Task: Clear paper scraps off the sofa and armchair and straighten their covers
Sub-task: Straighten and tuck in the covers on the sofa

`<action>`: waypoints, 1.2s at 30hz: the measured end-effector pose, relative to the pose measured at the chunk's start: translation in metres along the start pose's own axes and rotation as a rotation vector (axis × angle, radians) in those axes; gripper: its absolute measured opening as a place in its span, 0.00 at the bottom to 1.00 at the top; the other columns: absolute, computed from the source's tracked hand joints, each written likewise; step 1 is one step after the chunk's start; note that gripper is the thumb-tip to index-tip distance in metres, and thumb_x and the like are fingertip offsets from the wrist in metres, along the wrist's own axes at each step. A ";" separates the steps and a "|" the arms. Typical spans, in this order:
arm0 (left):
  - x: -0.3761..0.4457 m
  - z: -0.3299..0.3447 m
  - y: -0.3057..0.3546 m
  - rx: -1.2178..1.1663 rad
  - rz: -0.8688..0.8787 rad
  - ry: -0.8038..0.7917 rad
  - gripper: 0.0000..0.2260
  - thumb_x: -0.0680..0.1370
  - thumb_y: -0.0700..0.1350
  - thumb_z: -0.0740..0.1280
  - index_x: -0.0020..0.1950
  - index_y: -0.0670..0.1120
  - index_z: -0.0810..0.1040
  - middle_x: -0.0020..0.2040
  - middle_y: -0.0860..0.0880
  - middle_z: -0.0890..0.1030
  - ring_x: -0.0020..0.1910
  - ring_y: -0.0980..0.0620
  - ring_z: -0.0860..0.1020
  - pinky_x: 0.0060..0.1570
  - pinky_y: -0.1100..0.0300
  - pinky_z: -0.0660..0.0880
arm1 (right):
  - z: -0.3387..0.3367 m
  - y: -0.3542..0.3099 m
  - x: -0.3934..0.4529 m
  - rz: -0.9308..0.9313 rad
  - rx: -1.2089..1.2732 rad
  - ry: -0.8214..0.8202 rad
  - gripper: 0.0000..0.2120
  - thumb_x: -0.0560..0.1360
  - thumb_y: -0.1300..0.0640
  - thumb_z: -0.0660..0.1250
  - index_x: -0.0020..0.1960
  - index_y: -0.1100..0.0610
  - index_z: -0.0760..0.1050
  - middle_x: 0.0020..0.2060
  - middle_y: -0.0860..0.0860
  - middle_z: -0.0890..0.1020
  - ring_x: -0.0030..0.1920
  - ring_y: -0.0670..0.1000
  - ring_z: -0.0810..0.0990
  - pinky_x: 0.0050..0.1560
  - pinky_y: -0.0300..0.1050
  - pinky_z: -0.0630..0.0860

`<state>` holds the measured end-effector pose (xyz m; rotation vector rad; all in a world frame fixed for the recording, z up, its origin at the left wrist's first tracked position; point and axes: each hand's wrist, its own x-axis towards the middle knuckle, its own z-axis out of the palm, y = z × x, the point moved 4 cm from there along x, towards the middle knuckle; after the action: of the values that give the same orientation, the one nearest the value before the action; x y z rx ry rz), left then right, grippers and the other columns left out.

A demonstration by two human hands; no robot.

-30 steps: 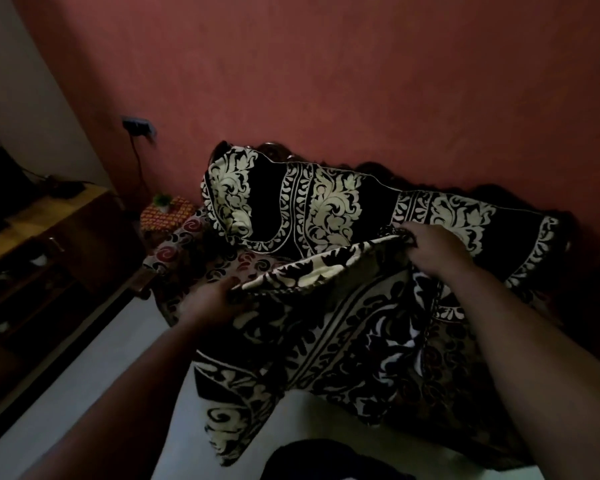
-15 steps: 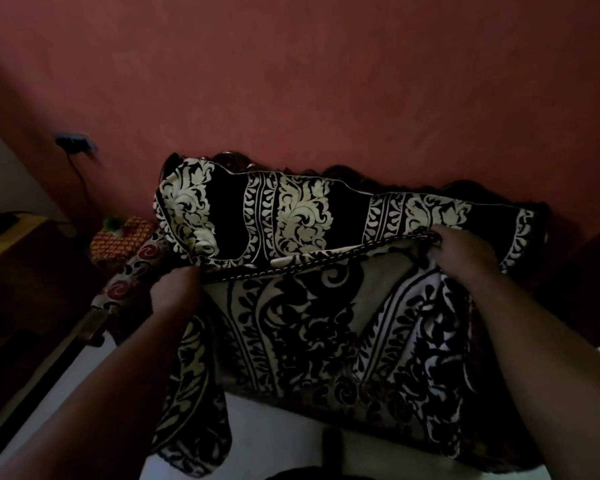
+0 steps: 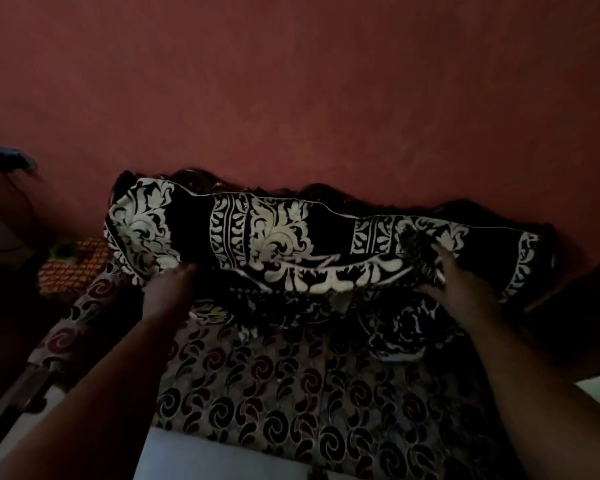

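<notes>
Item, change: half a second ago I held the black-and-cream leaf-print cotton cover (image 3: 291, 244) stretched up in front of the seat; now its held edge lies bunched along the foot of the backrest, centre of frame, and the paisley-patterned maroon-and-grey upholstered seat (image 3: 291, 393) shows bare at lower centre. I judge the cover only half straightened, with spreading over the seat still to come. Left to right: one dark wall socket with cable (image 3: 7, 159), far left edge; one orange-patterned box (image 3: 71, 268), left middle; one left hand (image 3: 174, 289), left of centre, fingers reaching up under the cover's lower edge, grip too blurred to tell; one cover; one seat; one right hand (image 3: 461, 282), right of centre, fingers pinching a gathered fold of cover. Hands: two, well apart. Paper scraps: none visible in this dim light.
</notes>
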<state>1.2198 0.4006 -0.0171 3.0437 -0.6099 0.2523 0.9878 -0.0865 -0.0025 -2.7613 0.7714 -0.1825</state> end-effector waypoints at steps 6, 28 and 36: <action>-0.056 0.139 -0.005 0.050 0.078 -0.730 0.35 0.75 0.67 0.58 0.80 0.57 0.58 0.74 0.46 0.71 0.70 0.44 0.73 0.67 0.48 0.71 | 0.095 0.023 -0.060 0.004 -0.194 -0.343 0.27 0.75 0.58 0.70 0.73 0.45 0.71 0.68 0.50 0.78 0.65 0.55 0.77 0.62 0.48 0.76; -0.134 0.099 0.246 -0.383 0.509 -0.433 0.13 0.79 0.50 0.63 0.63 0.53 0.75 0.58 0.50 0.80 0.58 0.45 0.79 0.50 0.53 0.75 | 0.144 -0.056 -0.151 -0.175 -0.116 -0.310 0.16 0.72 0.61 0.70 0.56 0.46 0.75 0.52 0.46 0.78 0.50 0.52 0.80 0.43 0.45 0.76; -0.134 0.093 0.251 -0.539 -0.117 -0.112 0.14 0.77 0.42 0.65 0.62 0.51 0.78 0.59 0.48 0.79 0.54 0.43 0.79 0.47 0.52 0.77 | 0.154 0.063 -0.127 0.159 0.150 -0.414 0.16 0.78 0.58 0.65 0.64 0.51 0.79 0.60 0.52 0.81 0.59 0.55 0.79 0.58 0.48 0.77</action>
<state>1.0153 0.2144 -0.1322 2.5667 -0.4151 -0.0788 0.8778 -0.0378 -0.1740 -2.4597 0.8172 0.3378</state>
